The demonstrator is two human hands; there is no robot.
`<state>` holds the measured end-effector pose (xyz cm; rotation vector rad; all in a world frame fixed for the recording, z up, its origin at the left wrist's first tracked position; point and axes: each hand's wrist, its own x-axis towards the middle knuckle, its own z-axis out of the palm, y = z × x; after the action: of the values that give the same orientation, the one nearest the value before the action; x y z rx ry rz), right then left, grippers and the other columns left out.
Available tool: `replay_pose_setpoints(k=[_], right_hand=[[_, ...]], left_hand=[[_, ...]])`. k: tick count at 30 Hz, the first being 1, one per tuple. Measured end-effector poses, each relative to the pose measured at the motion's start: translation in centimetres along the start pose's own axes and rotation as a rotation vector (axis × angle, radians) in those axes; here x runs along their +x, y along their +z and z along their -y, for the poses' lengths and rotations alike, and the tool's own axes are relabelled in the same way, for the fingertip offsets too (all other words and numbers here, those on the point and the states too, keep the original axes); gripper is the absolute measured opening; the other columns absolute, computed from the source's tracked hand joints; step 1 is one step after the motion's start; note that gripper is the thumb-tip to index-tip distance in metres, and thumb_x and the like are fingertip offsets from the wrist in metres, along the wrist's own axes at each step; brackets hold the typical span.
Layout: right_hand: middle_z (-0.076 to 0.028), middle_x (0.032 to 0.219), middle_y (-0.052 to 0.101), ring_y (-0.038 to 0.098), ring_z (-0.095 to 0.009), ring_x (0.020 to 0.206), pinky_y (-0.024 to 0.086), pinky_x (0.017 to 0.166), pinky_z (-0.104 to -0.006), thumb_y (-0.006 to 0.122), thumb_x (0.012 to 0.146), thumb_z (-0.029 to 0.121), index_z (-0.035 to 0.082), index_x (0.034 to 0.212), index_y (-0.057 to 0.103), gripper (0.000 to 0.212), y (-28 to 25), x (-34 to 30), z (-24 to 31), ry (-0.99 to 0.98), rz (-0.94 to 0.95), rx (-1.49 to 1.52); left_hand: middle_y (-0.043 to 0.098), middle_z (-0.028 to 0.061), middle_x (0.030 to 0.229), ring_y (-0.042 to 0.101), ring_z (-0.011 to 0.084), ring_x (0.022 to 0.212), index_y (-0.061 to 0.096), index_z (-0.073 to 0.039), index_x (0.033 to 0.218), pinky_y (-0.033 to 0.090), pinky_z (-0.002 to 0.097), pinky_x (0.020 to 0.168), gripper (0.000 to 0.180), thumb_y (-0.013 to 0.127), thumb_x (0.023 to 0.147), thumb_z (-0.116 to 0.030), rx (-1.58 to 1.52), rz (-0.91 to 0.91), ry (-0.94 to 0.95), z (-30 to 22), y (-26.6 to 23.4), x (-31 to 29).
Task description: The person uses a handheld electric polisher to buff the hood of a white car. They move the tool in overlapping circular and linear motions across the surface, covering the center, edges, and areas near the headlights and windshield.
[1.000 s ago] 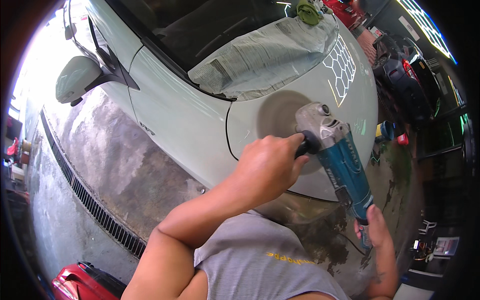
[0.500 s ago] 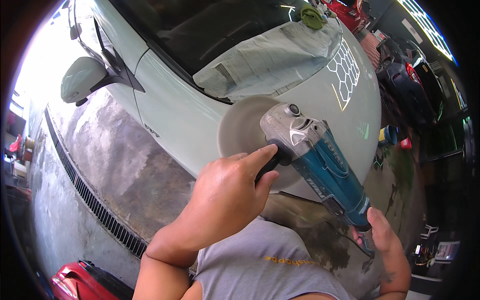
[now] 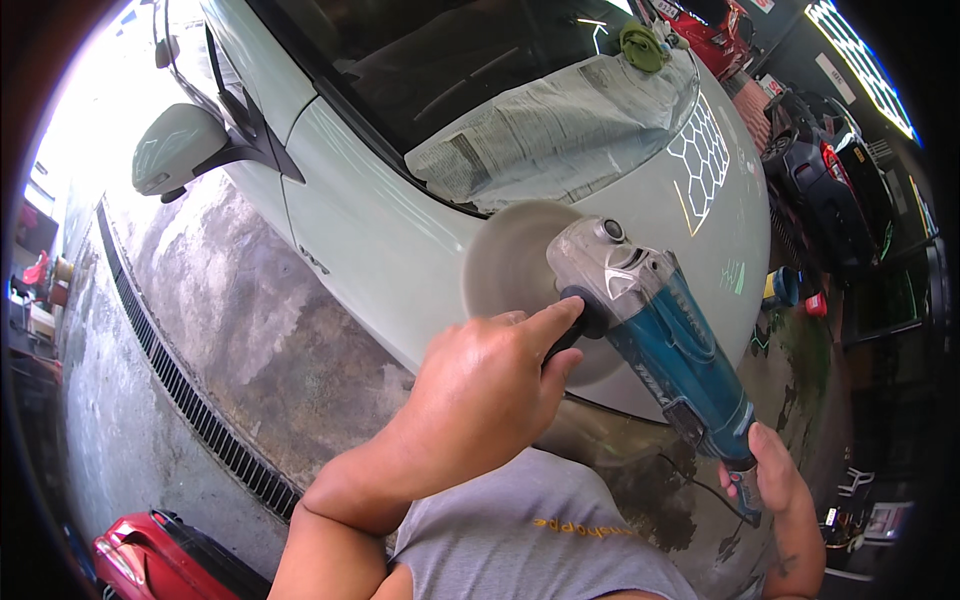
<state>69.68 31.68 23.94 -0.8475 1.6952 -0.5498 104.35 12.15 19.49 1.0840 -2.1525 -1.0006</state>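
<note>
A blue and silver polisher (image 3: 690,370) lies across the pale grey-green car's front, its large round pad (image 3: 505,262) against the panel below the windscreen and blurred as if spinning. My left hand (image 3: 490,385) is wrapped round the black side handle (image 3: 597,312) near the polisher's head, index finger stretched along it. Round the tool's rear grip closes my right hand (image 3: 775,465); its fingertips are partly hidden behind the grip. Sheets of newspaper (image 3: 560,135) cover the lower windscreen and part of the bonnet (image 3: 640,215) beyond the pad.
A green cloth (image 3: 642,47) sits on the far end of the newspaper. The side mirror (image 3: 180,150) juts out at the left above a floor drain grate (image 3: 190,390). Blue and red containers stand beyond the bonnet. A dark cord (image 3: 700,485) trails from the polisher.
The whole view has shifted, so the car, polisher and both hands appear slightly farther right and lower. Both grips are unchanged, and the pad stays at about the same place on the panel.
</note>
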Motion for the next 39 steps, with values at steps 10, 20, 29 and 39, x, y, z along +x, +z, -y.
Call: replay_pose_setpoints(k=[10,20,29,39], right_hand=[[-0.012,0.085,0.069,0.063,-0.014,0.066,0.054,0.064,-0.0292,0.04,0.116,0.057,-0.001,0.125,0.061,0.063,-1.1,0.1,-1.6,0.025,-0.03,0.052],[-0.009,0.07,0.063,0.06,-0.016,0.053,0.051,0.051,-0.0308,0.039,0.112,0.07,0.007,0.105,0.062,0.068,-8.7,6.4,-5.3,-0.001,-0.346,0.132],[-0.008,0.067,0.061,0.059,-0.016,0.051,0.049,0.048,-0.0316,0.039,0.107,0.079,0.008,0.094,0.062,0.076,-14.2,10.9,-4.3,0.054,-0.344,0.138],[-0.011,0.076,0.067,0.062,-0.017,0.06,0.049,0.06,-0.0313,0.035,0.11,0.073,0.001,0.115,0.065,0.078,-2.7,2.4,-9.2,-0.044,-0.21,0.057]], left_hand=[[0.079,0.0227,0.103,0.076,0.0413,0.088,0.074,-0.006,0.133,0.061,0.0441,0.077,0.042,0.081,0.092,-0.01,-0.008,0.046,0.023,-0.3,2.0,1.5],[0.078,0.0212,0.091,0.076,0.0425,0.091,0.076,-0.01,0.122,0.059,0.0508,0.083,0.038,0.085,0.086,-0.021,-0.055,-0.075,0.202,0.2,12.4,17.2],[0.079,0.0189,0.1,0.076,0.0382,0.096,0.079,-0.008,0.113,0.059,0.048,0.082,0.035,0.088,0.083,-0.022,-0.044,-0.026,0.173,-0.9,14.2,26.0],[0.072,0.0153,0.081,0.072,0.0384,0.07,0.069,-0.01,0.121,0.057,0.0513,0.062,0.036,0.082,0.089,-0.017,0.08,0.034,0.143,-0.1,9.4,6.0]])
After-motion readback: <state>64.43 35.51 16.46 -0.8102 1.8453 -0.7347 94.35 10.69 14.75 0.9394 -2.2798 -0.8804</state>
